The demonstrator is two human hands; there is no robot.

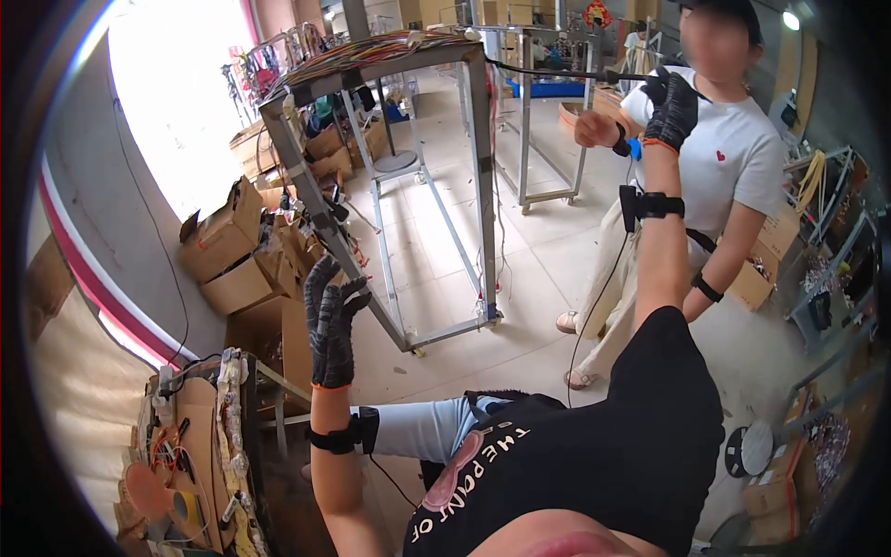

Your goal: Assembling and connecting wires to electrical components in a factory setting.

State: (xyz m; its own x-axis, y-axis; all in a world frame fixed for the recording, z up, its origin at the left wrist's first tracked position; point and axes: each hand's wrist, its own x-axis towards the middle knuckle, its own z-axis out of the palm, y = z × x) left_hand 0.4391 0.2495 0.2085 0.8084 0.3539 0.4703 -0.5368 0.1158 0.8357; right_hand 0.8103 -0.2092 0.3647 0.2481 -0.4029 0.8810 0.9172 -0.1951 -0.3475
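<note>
A tall metal frame rack (478, 176) on casters stands in front of me. Along its top lies a thick bundle of multicoloured wires (390, 48). From the rack's upper right corner a black cable (548, 70) stretches to the right. My right hand (672, 110), in a dark grey glove with an orange cuff, is raised and closed around the far end of that cable. My left hand (330, 320), gloved alike, is beside the rack's near left leg with fingers extended and thumb apart. Whether it touches the leg is unclear. Small wires and connectors (353, 246) hang at that leg.
A person in a white shirt (733, 139) stands at the right, one hand (599, 130) near the cable. Cardboard boxes (223, 232) pile up at the left. A cluttered workbench (200, 464) with tape sits at lower left. Another metal rack (552, 195) stands behind.
</note>
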